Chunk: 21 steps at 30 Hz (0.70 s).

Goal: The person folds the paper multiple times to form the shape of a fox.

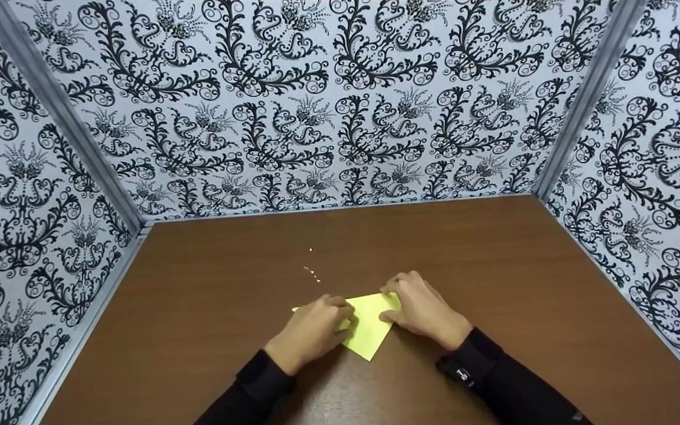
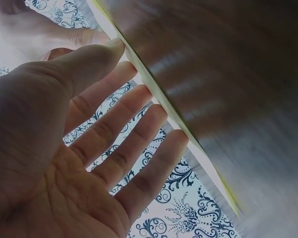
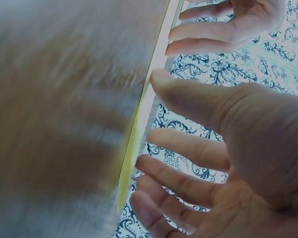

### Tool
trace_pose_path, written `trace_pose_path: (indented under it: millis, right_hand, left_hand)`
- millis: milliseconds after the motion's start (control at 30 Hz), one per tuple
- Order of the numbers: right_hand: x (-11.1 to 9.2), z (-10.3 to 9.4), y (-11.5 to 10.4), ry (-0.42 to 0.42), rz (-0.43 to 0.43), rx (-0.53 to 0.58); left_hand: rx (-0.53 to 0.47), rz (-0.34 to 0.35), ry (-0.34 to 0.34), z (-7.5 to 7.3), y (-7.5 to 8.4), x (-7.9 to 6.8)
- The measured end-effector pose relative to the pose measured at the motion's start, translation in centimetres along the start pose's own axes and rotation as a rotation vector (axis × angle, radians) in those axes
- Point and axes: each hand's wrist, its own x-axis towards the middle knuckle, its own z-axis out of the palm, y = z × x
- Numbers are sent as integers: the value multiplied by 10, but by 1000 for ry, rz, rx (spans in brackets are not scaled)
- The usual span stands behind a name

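A yellow sheet of paper [image 1: 369,324] lies folded on the brown tabletop, one pointed corner toward the person. My left hand [image 1: 315,327] rests over its left part, hiding much of that side. At the right corner, the thumb and fingertips of my right hand [image 1: 424,308] press on the paper. The left wrist view has the paper [image 2: 148,79] nearly edge-on, with the extended fingers and thumb of the left hand [image 2: 84,129] touching it. In the right wrist view, the right thumb and loosely bent fingers of the right hand [image 3: 213,148] meet the paper [image 3: 128,173].
The brown table [image 1: 228,254] extends around the paper. Several small pale specks [image 1: 312,272] lie beyond it. Panels with black-and-white scroll wallpaper [image 1: 340,118] stand at the back and both sides, joined by grey metal posts [image 1: 579,106].
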Motion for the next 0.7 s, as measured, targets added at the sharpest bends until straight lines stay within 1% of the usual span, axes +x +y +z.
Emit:
trace_pose_path:
  millis: [167,300,500,700]
  right_hand:
    - [3,-2,0,-22,19,16]
    - [3,-2,1,-39,53,37]
    - [4,-1,3,-27,53,50]
    - [3,-2,1,-16,98,81]
  left_hand:
    - [4,8,5,0,0,-1]
    - [4,19,-3,-1,0,-1]
    - [-3,23,10,-1,-1,-1]
    - [-9,14,11,-2,-1,0]
